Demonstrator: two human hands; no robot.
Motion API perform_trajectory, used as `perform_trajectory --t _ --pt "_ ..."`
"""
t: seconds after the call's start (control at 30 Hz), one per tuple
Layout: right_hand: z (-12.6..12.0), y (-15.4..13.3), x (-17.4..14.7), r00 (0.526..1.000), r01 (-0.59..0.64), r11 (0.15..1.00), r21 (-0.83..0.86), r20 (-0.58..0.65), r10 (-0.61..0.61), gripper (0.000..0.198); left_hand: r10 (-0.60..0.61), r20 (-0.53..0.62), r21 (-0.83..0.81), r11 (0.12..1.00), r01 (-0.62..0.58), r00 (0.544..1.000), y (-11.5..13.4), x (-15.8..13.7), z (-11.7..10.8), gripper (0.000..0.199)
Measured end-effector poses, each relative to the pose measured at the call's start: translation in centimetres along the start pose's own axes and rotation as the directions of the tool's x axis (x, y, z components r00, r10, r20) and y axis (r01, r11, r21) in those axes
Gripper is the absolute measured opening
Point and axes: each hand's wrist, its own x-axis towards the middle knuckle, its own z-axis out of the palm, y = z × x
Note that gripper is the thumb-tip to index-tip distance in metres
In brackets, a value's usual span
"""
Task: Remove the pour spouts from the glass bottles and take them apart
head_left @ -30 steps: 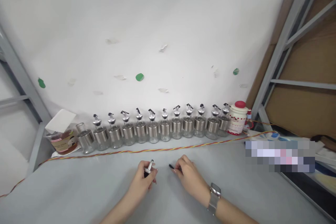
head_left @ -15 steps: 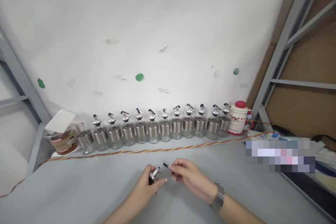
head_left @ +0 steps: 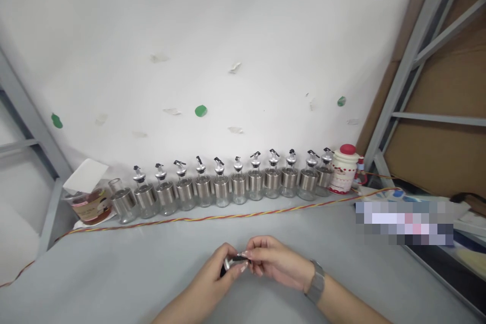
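Lower centre, the left hand (head_left: pixel 217 269) is gripping a spout (head_left: pixel 227 266), the right hand (head_left: pixel 276 262) pinching a lever (head_left: pixel 238 258). Crowding is probably risking a dropped lever.

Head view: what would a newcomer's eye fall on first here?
Probably the row of metal-banded glass bottles along the white wall, with a red-topped jar at its right end. Then, close together in front of the row, the left hand holding a silver-and-black pourer top and the right hand a small black piece.
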Motion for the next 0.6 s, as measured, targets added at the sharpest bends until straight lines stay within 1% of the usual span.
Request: perform_trajectory --t 0.17,0.33,0.6 --pt "0.1 0.1 0.2 0.999 0.038 0.999 -0.030 -0.030 -0.039 0.026 0.014 -0.012 0.101 0.995 -0.013 1.000 -0.8 0.2 0.2 0.025" --pt "0.2 0.3 0.3 0.995 0.090 0.993 -0.081 -0.045 -0.093 0.029 0.025 -0.026 0.129 0.991 -0.022 0.999 -1.4 0.2 0.3 0.024" --pt "0.2 0.7 0.6 0.986 0.146 0.987 -0.069 -0.073 -0.151 0.030 0.045 0.004 0.121 0.992 -0.045 0.999 -0.3 -0.2 0.0 0.029"
